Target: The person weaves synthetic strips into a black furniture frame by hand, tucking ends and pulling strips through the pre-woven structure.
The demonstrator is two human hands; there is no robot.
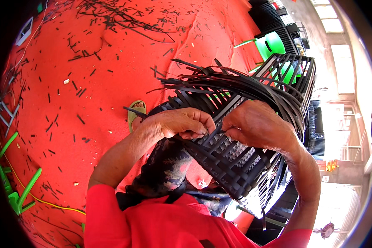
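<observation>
A black woven frame (235,165) of flat strips lies across my lap, with open slats at its far end. Both hands work over its near left edge. My left hand (186,122) is closed, thumb and fingers pinched on a flat black strip (214,133) that runs toward the other hand. My right hand (258,126) pinches around that strip's other end, its fingertips partly hidden behind the knuckles. A thick bundle of long loose black strips (252,80) arches over the frame beyond my hands. One strip end (132,110) sticks out past my left wrist.
Cut strip scraps (80,119) and a tangle of long strips (120,18) litter the red floor (124,74). Green chairs (273,44) stand beyond the frame, and green chair legs (27,192) at left. A yellow cable (58,204) crosses the floor. My sandalled foot (138,109) shows below.
</observation>
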